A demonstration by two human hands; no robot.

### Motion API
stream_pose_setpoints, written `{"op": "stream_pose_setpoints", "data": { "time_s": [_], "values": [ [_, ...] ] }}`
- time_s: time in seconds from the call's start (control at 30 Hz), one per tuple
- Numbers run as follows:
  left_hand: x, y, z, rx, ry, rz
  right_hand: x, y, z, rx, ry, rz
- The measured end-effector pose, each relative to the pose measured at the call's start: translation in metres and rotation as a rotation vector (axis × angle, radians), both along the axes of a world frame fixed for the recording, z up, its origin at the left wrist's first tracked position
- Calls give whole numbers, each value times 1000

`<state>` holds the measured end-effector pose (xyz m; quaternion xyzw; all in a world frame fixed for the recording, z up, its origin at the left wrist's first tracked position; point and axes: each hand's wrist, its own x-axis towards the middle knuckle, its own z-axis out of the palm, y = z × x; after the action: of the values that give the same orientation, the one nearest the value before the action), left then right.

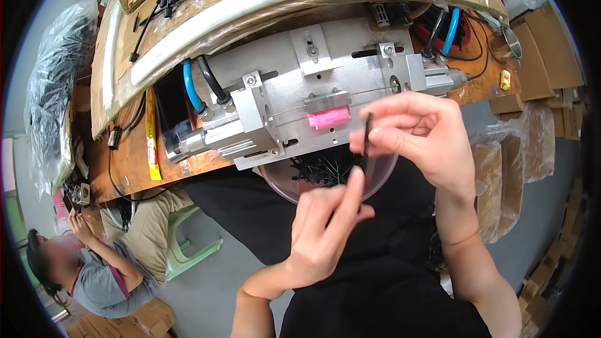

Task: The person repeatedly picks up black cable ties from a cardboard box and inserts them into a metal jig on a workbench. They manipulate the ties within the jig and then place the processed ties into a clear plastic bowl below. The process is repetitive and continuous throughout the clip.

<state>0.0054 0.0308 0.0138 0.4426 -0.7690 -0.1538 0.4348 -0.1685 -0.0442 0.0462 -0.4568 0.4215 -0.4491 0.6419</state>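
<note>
Fingers of my right hand (432,141) pinch a slim black part (367,134) against the thumb, holding it roughly upright. My left hand (322,231) is raised just below, its index fingertip at the part's lower end; I cannot tell whether those fingers grip anything.

Biggest of all around me is the wooden workbench (128,175), with a plastic-wrapped cardboard panel (263,22) along its far side. Down to my left a co-worker (109,281) in a grey top bends over a small metal device, one hand touching it. Right before me spans a flat metal plate (291,69) carrying two clamp-like units, one on the left (250,112) and one on the right (407,72), each with a blue and a black tube. A pale green stool (191,260) stands beside the co-worker's legs. Under the plate's near edge I have a clear bowl (275,183) with many thin black pieces (320,170) in it. At the middle of the plate's front sits a pink block (330,118), against a little metal bar (327,99). Smallest is my black part, just right of the block and over the bowl.
</note>
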Motion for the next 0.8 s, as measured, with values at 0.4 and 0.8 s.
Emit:
{"op": "stream_pose_setpoints", "data": {
  "time_s": [0.4,0.8],
  "values": [
    [-7,-38,-26,43,-372,160,2,24,-2,-333,151,-382],
    [16,-84,49,-35,-284,15,-17,-37,37,-975,772,-518]
  ]
}}
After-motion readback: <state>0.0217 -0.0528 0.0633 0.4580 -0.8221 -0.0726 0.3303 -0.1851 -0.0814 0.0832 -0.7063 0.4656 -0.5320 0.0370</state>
